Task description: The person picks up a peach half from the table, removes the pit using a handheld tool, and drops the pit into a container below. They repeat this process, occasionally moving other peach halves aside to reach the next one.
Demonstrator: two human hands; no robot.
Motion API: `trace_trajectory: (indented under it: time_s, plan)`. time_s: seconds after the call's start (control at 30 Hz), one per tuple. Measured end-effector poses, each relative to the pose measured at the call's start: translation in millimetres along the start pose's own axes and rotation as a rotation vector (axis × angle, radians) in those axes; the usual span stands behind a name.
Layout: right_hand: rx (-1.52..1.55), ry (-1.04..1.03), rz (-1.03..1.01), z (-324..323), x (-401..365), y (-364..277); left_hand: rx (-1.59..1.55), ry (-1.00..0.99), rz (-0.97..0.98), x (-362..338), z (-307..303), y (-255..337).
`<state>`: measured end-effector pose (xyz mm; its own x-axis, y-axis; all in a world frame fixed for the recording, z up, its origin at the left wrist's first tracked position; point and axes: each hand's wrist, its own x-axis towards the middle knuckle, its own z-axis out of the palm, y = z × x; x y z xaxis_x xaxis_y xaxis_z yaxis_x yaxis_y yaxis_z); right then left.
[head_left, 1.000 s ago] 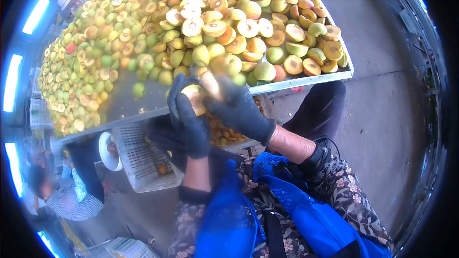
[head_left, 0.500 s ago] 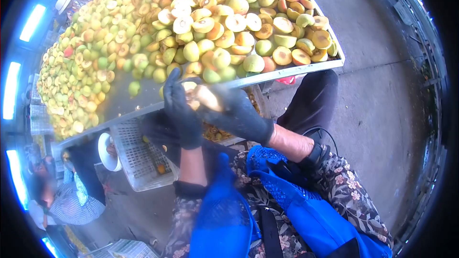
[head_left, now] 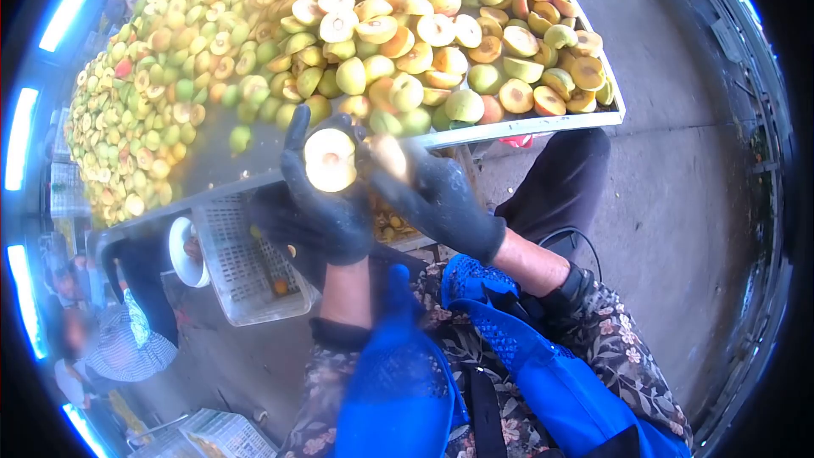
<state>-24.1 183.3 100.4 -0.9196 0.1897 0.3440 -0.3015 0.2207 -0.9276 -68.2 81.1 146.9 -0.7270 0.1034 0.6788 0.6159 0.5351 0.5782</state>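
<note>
Much around the hands is hard to read: the pale thing in the right hand is smeared by blur, so I cannot tell whether it is a piece of fruit or a tool, and the glove covers its lower part. A hazy patch lies over the heap of fruit toward the left, and the far side of the heap is cut off at the top of the view. The container beneath the hands, with small pieces in it, is mostly hidden by the gloves and the near edge of the surface. At the lower left, another person is blurred. The fingers of the left hand, in a dark glove, are curled round a fruit half, with its pale cut face up, at the near edge of the surface, well left of its near right corner. The right hand's fingers, also gloved, are closed about the pale thing, just beside the fruit half; whether the two touch, I cannot tell. Below the near edge, farther left, a light slatted crate holds an orange piece, beside a white bowl-like vessel.
</note>
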Motion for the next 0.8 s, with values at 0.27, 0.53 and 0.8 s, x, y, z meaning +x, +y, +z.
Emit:
trace_trajectory:
  time_s: [0.27, 0.53, 0.8]
  plan:
    - [-0.295, -0.260, -0.158, -15.0, -1.4, -33.1, -0.524, -0.006, -0.348, -4.2, -11.0, -7.0]
    - [-0.077, -0.351, 0.047, -3.1, -4.0, -31.8, -0.284, 0.050, -0.147, -1.9, -12.9, -1.8]
    - [-0.300, -0.349, -0.075, -6.1, -4.1, -17.6, -0.242, -0.049, -0.160, -8.6, -7.2, -3.4]
